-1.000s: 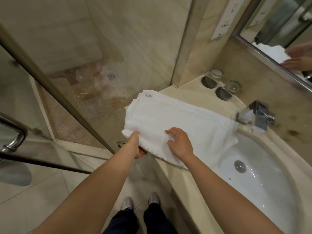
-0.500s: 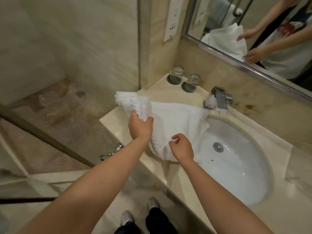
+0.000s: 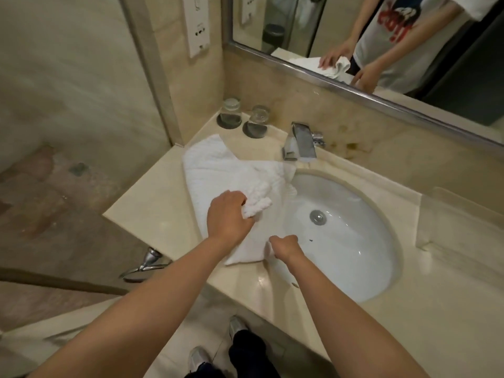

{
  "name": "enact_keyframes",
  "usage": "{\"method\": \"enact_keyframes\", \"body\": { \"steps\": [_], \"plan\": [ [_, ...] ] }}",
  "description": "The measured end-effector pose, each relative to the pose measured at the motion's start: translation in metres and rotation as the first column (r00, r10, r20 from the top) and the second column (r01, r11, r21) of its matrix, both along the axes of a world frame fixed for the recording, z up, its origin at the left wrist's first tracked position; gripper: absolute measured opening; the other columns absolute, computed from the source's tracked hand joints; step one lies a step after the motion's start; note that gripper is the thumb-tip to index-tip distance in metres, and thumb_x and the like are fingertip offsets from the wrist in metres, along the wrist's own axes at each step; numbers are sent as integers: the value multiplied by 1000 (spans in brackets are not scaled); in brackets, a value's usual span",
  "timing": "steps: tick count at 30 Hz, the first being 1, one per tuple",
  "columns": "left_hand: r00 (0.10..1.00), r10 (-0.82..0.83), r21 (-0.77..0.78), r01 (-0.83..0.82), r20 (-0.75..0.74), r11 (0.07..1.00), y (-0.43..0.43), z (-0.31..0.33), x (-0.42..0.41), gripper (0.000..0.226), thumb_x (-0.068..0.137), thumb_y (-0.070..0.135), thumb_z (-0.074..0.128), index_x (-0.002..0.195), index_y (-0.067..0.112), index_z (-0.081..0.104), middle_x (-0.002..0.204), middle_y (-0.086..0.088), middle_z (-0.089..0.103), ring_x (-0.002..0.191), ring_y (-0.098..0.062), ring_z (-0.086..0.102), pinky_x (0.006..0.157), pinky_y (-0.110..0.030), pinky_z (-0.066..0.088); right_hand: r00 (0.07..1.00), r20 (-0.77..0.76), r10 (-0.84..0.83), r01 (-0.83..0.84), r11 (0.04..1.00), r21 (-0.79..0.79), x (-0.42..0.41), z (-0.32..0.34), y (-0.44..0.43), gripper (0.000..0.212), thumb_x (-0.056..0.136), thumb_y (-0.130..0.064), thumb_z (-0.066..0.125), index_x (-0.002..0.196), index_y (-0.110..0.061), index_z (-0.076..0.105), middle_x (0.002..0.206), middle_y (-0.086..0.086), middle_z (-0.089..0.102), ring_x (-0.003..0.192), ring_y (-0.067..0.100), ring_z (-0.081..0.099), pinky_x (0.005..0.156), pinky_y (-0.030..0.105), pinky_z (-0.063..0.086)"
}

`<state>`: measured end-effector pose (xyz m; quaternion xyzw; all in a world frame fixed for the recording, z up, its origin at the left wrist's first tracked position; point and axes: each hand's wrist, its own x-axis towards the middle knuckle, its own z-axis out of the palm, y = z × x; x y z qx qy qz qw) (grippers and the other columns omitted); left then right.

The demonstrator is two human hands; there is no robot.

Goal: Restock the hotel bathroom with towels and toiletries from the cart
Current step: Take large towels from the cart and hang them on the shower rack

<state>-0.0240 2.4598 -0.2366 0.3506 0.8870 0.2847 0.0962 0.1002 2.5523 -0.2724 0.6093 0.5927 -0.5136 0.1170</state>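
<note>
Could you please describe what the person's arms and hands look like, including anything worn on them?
Both forearms are bare from the frame's lower edge to the wrists: no sleeves, gloves, watch or bracelets visible. The left hand and right hand show no rings that I can make out. The mirror reflection shows a white short-sleeved T-shirt with a red print.

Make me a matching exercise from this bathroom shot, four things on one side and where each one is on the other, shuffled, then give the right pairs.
Things:
1. white terry towel
2. two clear drinking glasses
3. chrome faucet
4. round metal drain

Places:
A. at the bottom of the white basin
B. back corner of the counter, upside down
C. gripped by both hands, lying left of the basin
D. behind the basin, below the mirror

Pairs: 1-C, 2-B, 3-D, 4-A
</note>
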Motion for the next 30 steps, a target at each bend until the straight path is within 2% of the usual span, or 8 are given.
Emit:
{"method": "enact_keyframes", "body": {
  "steps": [4, 8, 16, 18, 21, 25, 28, 30],
  "plan": [
    [986, -29, -163, 2, -161, 987, 7, -13, -1, 21, 69, 31, 60, 83, 21, 50, 94, 4, 55, 94, -21, 51, 78, -29, 30, 998, 4, -63, 63, 992, -106, -3, -2, 2, 52, 94, -31, 49, 133, 4, 43, 108, 15, 57, 67, 19, 47, 55, 26, 38],
    [976, -47, -234, -4, -212, 972, 9, -20, 1, 35, 65, 32, 64, 96, 20, 53, 110, 3, 52, 107, -21, 46, 89, -30, 27, 981, -60, -186, 168, 959, -228, -1, -3, 5, 31, 99, -17, 46, 128, -5, 44, 84, 6, 49, 61, 14, 41, 29, 12, 32],
    [970, -49, -195, 2, -240, 981, 6, -28, 2, 41, 59, 36, 69, 92, 16, 56, 121, -1, 55, 113, -25, 48, 97, -33, 29, 669, -101, -736, 598, 614, -515, -10, -10, 4, 47, 80, -8, 59, 126, -5, 53, 113, 17, 67, 88, 33, 68, 46, 35, 53],
    [976, -43, -187, 3, -214, 982, 6, -28, 1, 39, 60, 34, 69, 91, 16, 55, 122, 0, 55, 112, -24, 48, 97, -32, 29, 631, -112, -768, 626, 589, -512, -8, -4, 4, 40, 81, -5, 59, 121, -5, 54, 111, 17, 67, 85, 34, 67, 47, 39, 55],
    [986, -36, -150, 11, -165, 989, 5, -24, 1, 37, 59, 29, 70, 89, 16, 52, 115, 0, 55, 106, -23, 50, 94, -30, 31, 567, -181, -804, 645, 569, -510, -10, 0, 10, 27, 81, -6, 64, 107, -2, 61, 101, 15, 68, 78, 30, 66, 72, 45, 59],
    [997, -17, -174, 4, -71, 985, 2, -13, 3, 44, 62, 27, 68, 101, 19, 49, 105, 6, 48, 108, -20, 49, 110, -41, 27, 644, -284, -710, 498, 671, -549, -20, 19, 14, 37, 80, -19, 67, 111, 1, 64, 102, 17, 71, 87, 28, 70, 68, 36, 57],
    [1000, 3, -310, 2, 16, 951, 0, -11, 6, 64, 73, 33, 67, 130, 26, 38, 139, 5, 38, 142, -21, 24, 117, -57, 5, 750, -339, -568, 440, 811, -385, -25, 26, 18, 33, 78, -16, 74, 107, -4, 63, 97, 11, 70, 84, 24, 68, 77, 37, 58],
    [998, 32, -405, -3, 63, 914, 0, -9, 8, 77, 85, 40, 60, 148, 29, 17, 161, 2, 7, 150, -21, -3, 116, -59, -1, 840, -371, -395, 344, 918, -199, -29, 30, 18, 41, 77, -21, 76, 113, -9, 61, 102, 8, 68, 86, 22, 66, 77, 34, 56]
  ]
}}
